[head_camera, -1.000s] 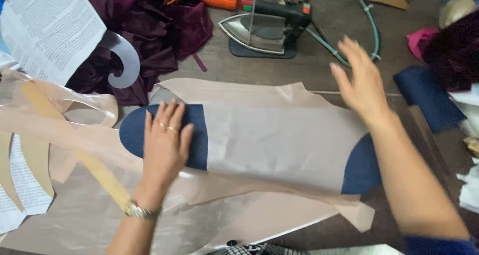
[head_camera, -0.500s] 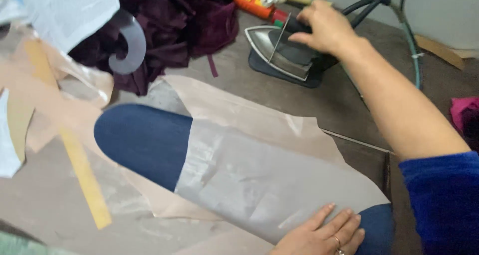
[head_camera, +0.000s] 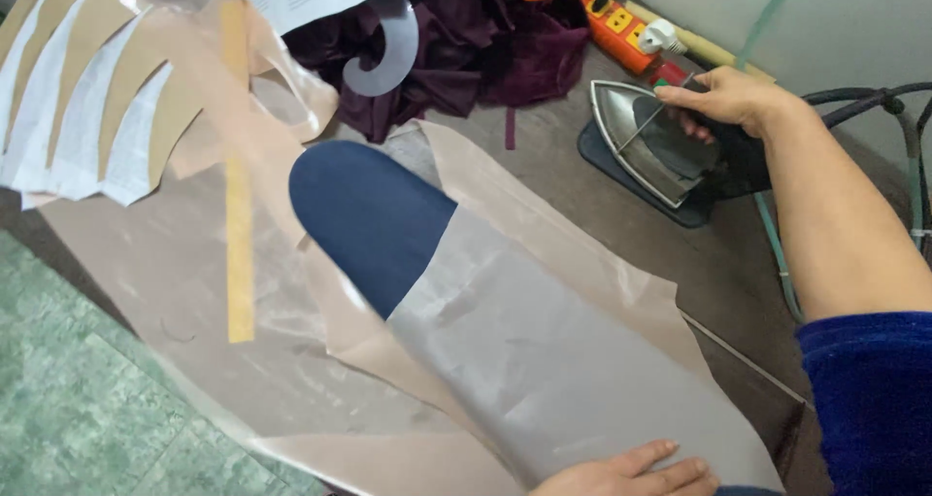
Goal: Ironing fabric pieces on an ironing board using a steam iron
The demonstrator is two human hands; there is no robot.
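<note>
My right hand (head_camera: 726, 98) grips the handle of a steel iron (head_camera: 649, 144), which is tipped up off its dark pad (head_camera: 621, 171) at the back right. My left hand (head_camera: 631, 473) lies flat at the bottom edge on a grey sheet of fabric (head_camera: 553, 360). That sheet covers most of a long navy padded form (head_camera: 374, 219), whose rounded end sticks out toward the upper left. Shiny beige fabric (head_camera: 175, 263) spreads beneath both.
A heap of dark plum cloth (head_camera: 466, 45) lies at the back with a clear curved ruler (head_camera: 383, 45) on it. An orange power strip (head_camera: 626, 30) and hoses (head_camera: 874, 98) sit near the iron. Paper pattern pieces (head_camera: 87, 98) lie at left beside a yellow strip (head_camera: 238, 166).
My right hand left the fabric, reached back and took hold of the iron, which now tilts up. My left hand shifted from the navy end to the near end of the grey sheet.
</note>
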